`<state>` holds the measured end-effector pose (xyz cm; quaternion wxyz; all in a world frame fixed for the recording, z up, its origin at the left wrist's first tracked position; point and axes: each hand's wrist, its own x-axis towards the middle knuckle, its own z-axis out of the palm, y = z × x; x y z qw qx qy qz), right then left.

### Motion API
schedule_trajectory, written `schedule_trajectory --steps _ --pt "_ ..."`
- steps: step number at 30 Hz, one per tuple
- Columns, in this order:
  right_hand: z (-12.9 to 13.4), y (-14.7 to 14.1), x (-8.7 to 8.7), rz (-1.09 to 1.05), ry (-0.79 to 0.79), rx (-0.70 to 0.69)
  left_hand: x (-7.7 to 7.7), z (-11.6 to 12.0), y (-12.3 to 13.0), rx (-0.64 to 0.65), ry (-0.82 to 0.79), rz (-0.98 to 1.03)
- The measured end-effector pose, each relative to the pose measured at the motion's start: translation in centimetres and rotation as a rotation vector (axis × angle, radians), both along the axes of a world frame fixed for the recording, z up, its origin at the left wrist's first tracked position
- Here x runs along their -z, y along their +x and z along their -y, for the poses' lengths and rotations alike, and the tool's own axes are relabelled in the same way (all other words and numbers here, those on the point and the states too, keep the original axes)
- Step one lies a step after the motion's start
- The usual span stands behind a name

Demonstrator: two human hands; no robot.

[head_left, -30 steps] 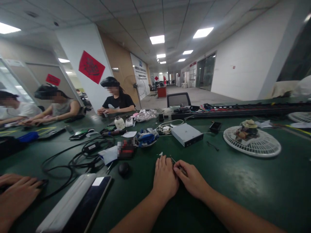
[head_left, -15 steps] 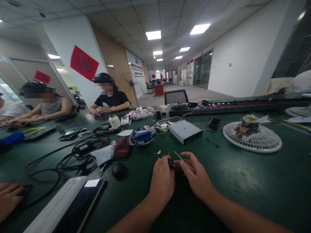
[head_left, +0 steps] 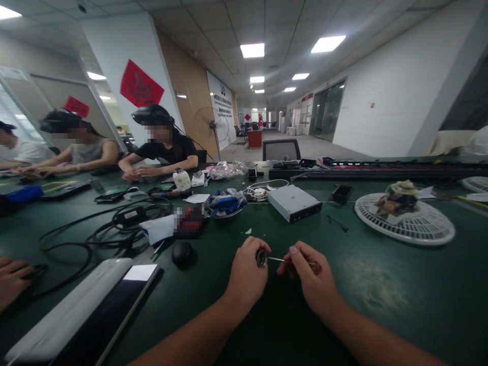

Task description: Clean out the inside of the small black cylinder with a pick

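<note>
My left hand is closed around a small dark round part, whose ringed, shiny face is turned to the right. What kind of part it is I cannot make out. Pinched in my right hand is a thin screwdriver. Its slim metal shaft points left, with the tip at or very near the round part; contact cannot be told. The brownish handle end shows behind the fingers. Both hands are just above the green table.
Beyond my hands lie a grey optical drive and a blue-and-white cloth bundle. A white fan grille is at right. Leftward are a black mouse, a tablet, tangled black cables, and another person's hand.
The screwdriver has swung from pointing up and left to nearly level, toward the round part. My left hand has turned, so the part's round face now shows. The view has shifted slightly.
</note>
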<state>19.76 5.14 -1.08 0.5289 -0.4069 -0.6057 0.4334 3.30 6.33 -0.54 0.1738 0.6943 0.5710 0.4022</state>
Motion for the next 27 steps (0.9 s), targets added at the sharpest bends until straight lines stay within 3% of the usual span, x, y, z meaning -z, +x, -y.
schedule_trajectory --steps 8,16,23,27 --pt "0.20 0.11 -0.22 -0.010 -0.007 -0.067 -0.07 0.00 -0.02 -0.025 -0.039 0.050" --pt "0.08 0.21 -0.15 0.018 -0.005 0.043 -0.59 0.06 -0.11 -0.070 -0.064 0.002" --pt "0.03 0.41 -0.48 -0.032 -0.050 -0.088 0.04 -0.08 -0.36 0.022 -0.054 0.043" --pt "-0.05 0.15 -0.32 -0.019 -0.044 0.000 -0.11 -0.18 -0.39 0.010 -0.051 0.055"
